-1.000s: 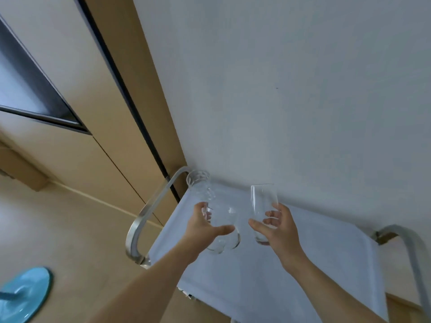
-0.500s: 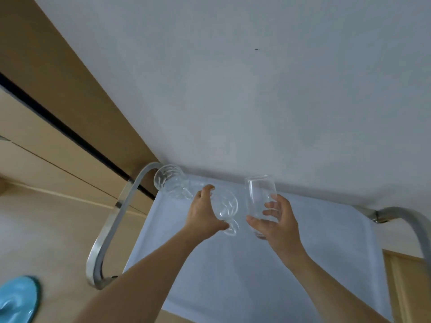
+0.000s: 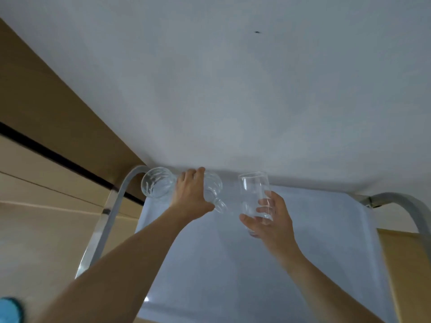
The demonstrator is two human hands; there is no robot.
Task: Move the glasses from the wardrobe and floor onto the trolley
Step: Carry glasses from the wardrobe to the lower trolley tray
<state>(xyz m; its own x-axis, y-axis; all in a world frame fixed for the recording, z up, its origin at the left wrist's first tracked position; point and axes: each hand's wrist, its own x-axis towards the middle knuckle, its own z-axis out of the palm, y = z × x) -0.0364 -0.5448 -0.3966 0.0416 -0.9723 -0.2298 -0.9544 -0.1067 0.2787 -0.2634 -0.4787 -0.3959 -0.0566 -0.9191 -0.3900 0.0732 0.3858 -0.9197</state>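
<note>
**Two glasses held above the trolley top**

The left hand (image 3: 192, 194) is seen from the back, with its fingers and thumb curled round a clear patterned glass (image 3: 161, 186). This glass is tilted far over, so that its round mouth is turned outward to the left of the hand and toward the camera, while its base end (image 3: 218, 201) projects from the thumb side of the hand, toward the right hand. Cut leaf-like marks are visible on the wall of the glass.

The right hand (image 3: 271, 220) is closed round the lower part of a plain tall glass (image 3: 255, 194); the fingers (image 3: 265, 202) are seen through the clear wall and the thumb is laid across the near side. The plain glass is held nearly upright, its rim above the hand and its base at the palm. The two glasses are near each other but apart, the patterned one to the left of the right hand.

Below both hands the pale top of the trolley (image 3: 245, 276) is spread, reaching from under the wrists toward the camera. Whether either glass touches this surface cannot be told. A curved metal handle (image 3: 112, 210) is set just outside the left hand, and a second handle (image 3: 405, 203) lies well out beyond the right hand. A white wall (image 3: 233, 89) rises beyond the fingertips of both hands, and wooden wardrobe panels (image 3: 46, 113) stand farther to the left of the left hand.
</note>
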